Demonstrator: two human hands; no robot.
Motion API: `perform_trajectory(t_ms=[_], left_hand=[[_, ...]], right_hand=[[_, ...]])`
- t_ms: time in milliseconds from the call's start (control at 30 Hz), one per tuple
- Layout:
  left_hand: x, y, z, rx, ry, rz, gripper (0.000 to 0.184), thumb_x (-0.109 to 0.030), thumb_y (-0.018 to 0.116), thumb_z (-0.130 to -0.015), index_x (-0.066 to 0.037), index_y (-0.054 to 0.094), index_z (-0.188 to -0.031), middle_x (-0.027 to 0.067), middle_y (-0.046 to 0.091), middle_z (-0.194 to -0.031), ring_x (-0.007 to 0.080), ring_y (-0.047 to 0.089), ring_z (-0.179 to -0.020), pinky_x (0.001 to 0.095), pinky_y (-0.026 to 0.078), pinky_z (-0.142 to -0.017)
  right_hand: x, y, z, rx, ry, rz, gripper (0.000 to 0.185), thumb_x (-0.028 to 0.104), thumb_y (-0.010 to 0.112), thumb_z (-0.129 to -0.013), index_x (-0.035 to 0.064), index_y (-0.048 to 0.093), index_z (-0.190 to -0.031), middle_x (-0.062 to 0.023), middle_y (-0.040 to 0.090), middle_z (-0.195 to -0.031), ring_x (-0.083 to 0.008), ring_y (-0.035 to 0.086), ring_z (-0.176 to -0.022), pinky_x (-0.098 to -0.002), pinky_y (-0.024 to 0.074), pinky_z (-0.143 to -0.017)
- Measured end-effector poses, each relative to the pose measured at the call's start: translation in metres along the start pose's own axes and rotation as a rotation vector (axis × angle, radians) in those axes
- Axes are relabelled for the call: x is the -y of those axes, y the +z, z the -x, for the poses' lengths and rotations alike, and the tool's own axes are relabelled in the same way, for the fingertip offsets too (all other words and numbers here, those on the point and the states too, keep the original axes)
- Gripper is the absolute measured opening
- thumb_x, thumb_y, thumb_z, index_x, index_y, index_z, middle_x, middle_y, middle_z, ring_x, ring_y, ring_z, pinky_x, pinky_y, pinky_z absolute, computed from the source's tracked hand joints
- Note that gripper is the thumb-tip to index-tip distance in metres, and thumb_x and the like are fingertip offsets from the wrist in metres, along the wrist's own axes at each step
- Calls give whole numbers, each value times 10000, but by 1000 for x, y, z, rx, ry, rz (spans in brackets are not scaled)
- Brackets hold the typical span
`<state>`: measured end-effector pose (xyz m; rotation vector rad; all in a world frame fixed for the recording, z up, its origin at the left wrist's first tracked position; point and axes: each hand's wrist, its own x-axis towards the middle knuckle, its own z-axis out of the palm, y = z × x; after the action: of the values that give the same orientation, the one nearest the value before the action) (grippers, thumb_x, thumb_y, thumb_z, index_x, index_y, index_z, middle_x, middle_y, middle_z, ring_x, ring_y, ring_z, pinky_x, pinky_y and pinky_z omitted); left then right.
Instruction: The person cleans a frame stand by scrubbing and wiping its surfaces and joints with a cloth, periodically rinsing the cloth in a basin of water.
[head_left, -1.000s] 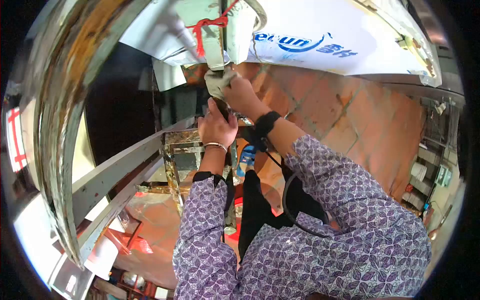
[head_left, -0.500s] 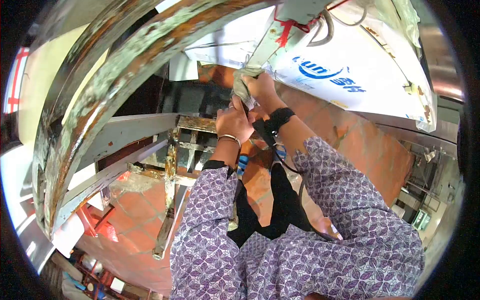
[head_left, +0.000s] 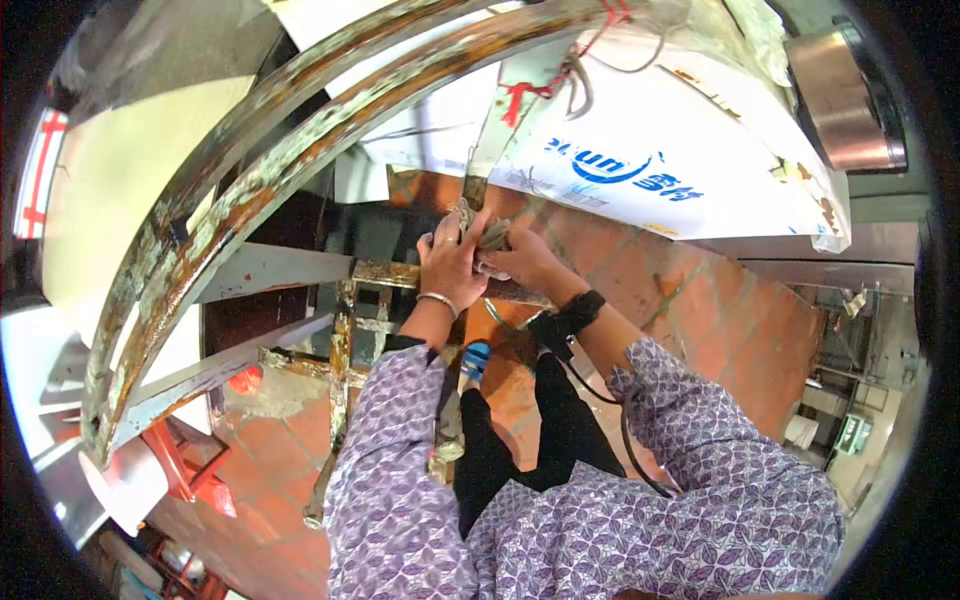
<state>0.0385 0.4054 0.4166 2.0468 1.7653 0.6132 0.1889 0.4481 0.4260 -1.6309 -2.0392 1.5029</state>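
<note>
Fingers (head_left: 447,240) of your left hand (head_left: 455,270) and right hand (head_left: 530,262) are bunched on a crumpled grey cloth (head_left: 494,236); can't tell if it's wrapped around anything. Cloth sits between both hands, just below a pale post (head_left: 503,125) with a red ribbon (head_left: 518,98) tied on. Metal bangle (head_left: 437,300) on your left wrist, black strap (head_left: 580,312) on the right. Further out: peeling curved wooden rails (head_left: 250,215) left, white panel (head_left: 690,125) with blue lettering ahead, terracotta tiled floor (head_left: 715,340) below.
</note>
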Motion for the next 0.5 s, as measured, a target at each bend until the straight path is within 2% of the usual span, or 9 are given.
perform_trajectory(t_ms=[67,100,133,167,233,300,367,433,500], left_hand=[[12,-6,4,-33,84,3,702,-145,664,-649,-232,420,-1301,171,557,-1161,312,439,-1198,466,291,-945],[11,-15,3,-68,155,13,603,-136,651,-658,-213,502,-1237,167,569,-1148,324,442,-1199,465,290,-949],[9,-22,2,-73,130,42,383,-80,593,-750,-123,572,-1129,109,598,-1118,259,486,-1165,417,342,-943],[12,-26,1,-63,138,37,383,-80,593,-750,-123,572,-1129,109,598,-1118,259,486,-1165,417,342,-943],[19,-30,-3,-198,-355,1345,320,-29,522,-834,-66,547,-1151,50,597,-1090,164,501,-1099,332,394,-921],[28,-48,-18,-262,-315,1309,320,-3,463,-884,-32,494,-1201,26,561,-1127,106,473,-1060,273,416,-897],[-20,-72,-44,-409,-330,1297,382,36,468,-817,-18,442,-1194,62,529,-1107,135,492,-1013,291,408,-904],[-39,-77,-78,-673,-132,988,417,59,467,-730,-11,415,-1137,73,488,-1059,154,494,-962,294,398,-909],[-85,-91,-99,-831,-70,963,431,60,463,-665,-22,409,-1085,68,463,-1003,167,490,-933,297,396,-905]], right_hand=[[21,-10,16,153,145,-261,467,279,681,-760,-47,580,-1079,-121,658,-903,-201,612,-836,-323,490,-726],[21,-13,24,144,149,-277,467,279,681,-760,-47,580,-1079,-121,658,-903,-201,612,-836,-323,490,-726],[21,-13,34,89,13,-358,503,264,684,-768,-40,538,-1142,-126,646,-945,-180,593,-858,-312,482,-737],[25,-14,44,34,-125,-433,547,248,687,-776,-32,496,-1205,-131,634,-988,-159,573,-880,-301,474,-748],[40,-37,74,40,-57,-413,564,198,677,-780,-3,457,-1259,-160,631,-1000,-227,599,-891,-323,462,-783],[23,-34,88,-189,-335,-168,525,169,654,-772,27,472,-1244,-168,628,-1000,-313,605,-884,-386,455,-777],[-5,-32,109,-169,-235,9,504,166,645,-766,39,484,-1226,-169,622,-1005,-333,594,-899,-405,435,-800],[-30,-24,121,-145,-139,195,483,164,636,-761,51,496,-1209,-169,616,-1009,-352,582,-915,-425,415,-823],[-48,-14,126,-351,-353,394,433,199,624,-771,75,514,-1170,-143,622,-982,-304,582,-928,-426,378,-832]])
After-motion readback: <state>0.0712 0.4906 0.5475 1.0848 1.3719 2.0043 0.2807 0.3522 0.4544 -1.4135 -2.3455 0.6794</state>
